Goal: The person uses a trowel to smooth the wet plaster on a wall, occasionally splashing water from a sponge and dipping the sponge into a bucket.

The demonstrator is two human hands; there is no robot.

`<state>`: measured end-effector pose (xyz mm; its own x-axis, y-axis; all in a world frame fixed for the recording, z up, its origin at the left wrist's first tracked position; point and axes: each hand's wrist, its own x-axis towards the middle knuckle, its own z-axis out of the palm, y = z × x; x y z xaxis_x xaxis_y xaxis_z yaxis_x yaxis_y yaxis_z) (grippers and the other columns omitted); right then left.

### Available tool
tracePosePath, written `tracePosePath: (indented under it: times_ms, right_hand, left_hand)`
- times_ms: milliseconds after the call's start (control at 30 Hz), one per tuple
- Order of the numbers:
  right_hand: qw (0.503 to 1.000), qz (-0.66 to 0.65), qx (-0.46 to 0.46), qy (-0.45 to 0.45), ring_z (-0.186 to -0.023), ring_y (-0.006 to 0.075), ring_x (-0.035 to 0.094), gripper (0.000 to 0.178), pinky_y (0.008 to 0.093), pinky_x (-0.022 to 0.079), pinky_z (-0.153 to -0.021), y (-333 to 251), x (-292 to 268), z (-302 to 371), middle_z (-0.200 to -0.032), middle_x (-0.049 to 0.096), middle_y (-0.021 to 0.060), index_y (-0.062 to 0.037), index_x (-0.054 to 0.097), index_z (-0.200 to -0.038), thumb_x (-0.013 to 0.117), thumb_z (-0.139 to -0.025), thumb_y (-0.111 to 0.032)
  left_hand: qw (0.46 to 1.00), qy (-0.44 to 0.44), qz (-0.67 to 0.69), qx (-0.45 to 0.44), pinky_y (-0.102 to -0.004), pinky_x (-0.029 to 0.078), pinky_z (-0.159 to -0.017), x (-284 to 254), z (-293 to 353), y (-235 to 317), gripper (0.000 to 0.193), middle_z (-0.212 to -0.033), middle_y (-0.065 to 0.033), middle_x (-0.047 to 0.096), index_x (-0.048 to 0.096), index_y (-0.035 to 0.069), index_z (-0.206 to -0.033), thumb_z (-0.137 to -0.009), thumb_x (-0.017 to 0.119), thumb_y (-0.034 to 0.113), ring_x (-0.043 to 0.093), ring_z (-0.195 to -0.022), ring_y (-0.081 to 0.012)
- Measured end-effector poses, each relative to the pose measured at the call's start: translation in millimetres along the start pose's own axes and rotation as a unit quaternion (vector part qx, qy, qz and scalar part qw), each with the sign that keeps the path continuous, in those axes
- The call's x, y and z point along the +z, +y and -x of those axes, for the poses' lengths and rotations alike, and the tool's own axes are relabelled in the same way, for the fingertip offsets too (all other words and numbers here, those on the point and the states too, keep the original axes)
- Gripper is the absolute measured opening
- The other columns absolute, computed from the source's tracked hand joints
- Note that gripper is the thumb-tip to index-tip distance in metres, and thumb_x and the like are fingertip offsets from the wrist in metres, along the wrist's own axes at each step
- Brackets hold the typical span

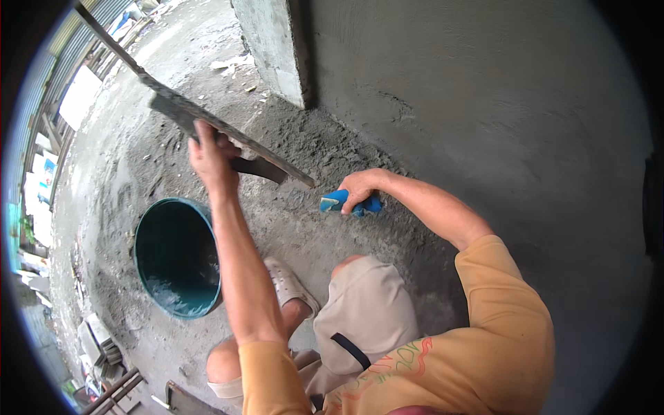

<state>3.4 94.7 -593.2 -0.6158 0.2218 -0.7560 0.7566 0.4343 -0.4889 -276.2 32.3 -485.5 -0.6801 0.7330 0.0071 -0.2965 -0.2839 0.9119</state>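
Note:
My left hand (213, 162) is raised, its fingers closed round a long, narrow, cement-stained board (228, 130), which slants from the upper left toward the middle. Dark, flat pieces show along the board's underside by the hand, one curving out past the wrist; how they join is unclear. Low by the foot of the wall, my right hand (361, 188) grips a small blue object (335, 200), palm down. This has a pale smear at its left end, and its exact kind is hidden by the fingers. Beneath it lies loose, grey, crumbly mortar (311, 142) on the ground.
A dark green bucket (140, 252) stands left of my left forearm. To the right rises a smooth grey plastered wall (484, 104), with a pale concrete column (273, 52) at its far end. Blocks (97, 342) and metal bars (114, 393) lie at the lower left.

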Motion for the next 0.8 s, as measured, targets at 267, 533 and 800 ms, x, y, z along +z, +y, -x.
tracePosePath:
  times_ms: [267, 533, 800]
  right_hand:
    - [0.832, -0.179, 0.069, 0.52, -0.099, 0.0354, 0.067, 0.037, 0.0458, 0.053, -0.086, 39, -120, 25, -0.104, 0.07, 0.0186, -0.0029, 0.068, -0.109, 0.073, -0.079, -0.024]
    - [0.679, -0.503, 0.141, 0.515, -0.116, 0.0201, 0.059, 0.053, 0.035, 0.048, -0.097, 127, 74, 138, -0.127, 0.061, 0.0114, -0.0018, 0.055, -0.134, 0.075, -0.09, -0.024]
    - [0.99, -0.132, -0.044, 0.026, -0.093, 0.035, 0.065, 0.035, 0.044, 0.052, -0.081, 185, 60, 99, -0.101, 0.064, 0.0206, -0.0054, 0.066, -0.105, 0.071, -0.085, -0.034]
  left_hand:
    - [0.957, 0.065, 0.041, -0.28, -0.0271, 0.035, -0.043, 3, 29, -164, 0.037, -0.059, 0.004, 0.041, 0.048, 0.016, -0.086, -0.1, 0.058, 0.05, 0.038, -0.045, -0.0086]
    - [0.917, 0.046, 0.105, -0.382, -0.0267, 0.034, -0.042, 72, 79, -239, 0.04, -0.059, 0.0039, 0.042, 0.049, 0.013, -0.086, -0.102, 0.054, 0.049, 0.037, -0.045, -0.0081]
    - [0.941, -0.034, 0.05, -0.332, -0.0266, 0.037, -0.043, 64, 41, -328, 0.036, -0.059, 0.0032, 0.042, 0.05, 0.011, -0.084, -0.105, 0.052, 0.042, 0.038, -0.045, -0.0085]
